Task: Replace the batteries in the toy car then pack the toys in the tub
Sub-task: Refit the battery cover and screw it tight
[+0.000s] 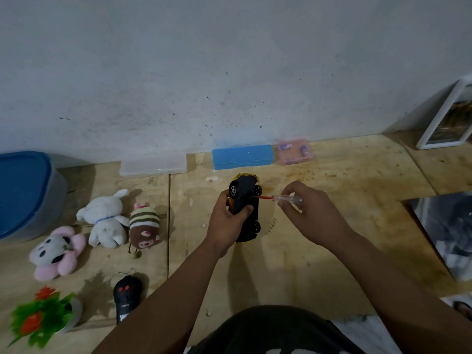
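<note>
Left hand (228, 221) grip clamps upturned black-and-gold toy car (244, 208); right hand (304, 210) grip pinches clear-handled red-shafted screwdriver (278, 199) — keep tip square, press firmly inward.

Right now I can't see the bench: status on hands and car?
Left hand grips upturned toy car. Right hand drives screwdriver into its underside. Tub lidded, plush toys unpacked. Nothing obstructing.

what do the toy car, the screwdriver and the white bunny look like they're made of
Toy car: looks like hard plastic, matte black underside with glossy gold edges and moulded wheels.
Screwdriver: clear handle, likely plastic since it is see-through; the red shaft may be a coated metal rod, hard to tell.
White bunny: soft plush fabric, fuzzy and slumped, slightly greyed.
</note>
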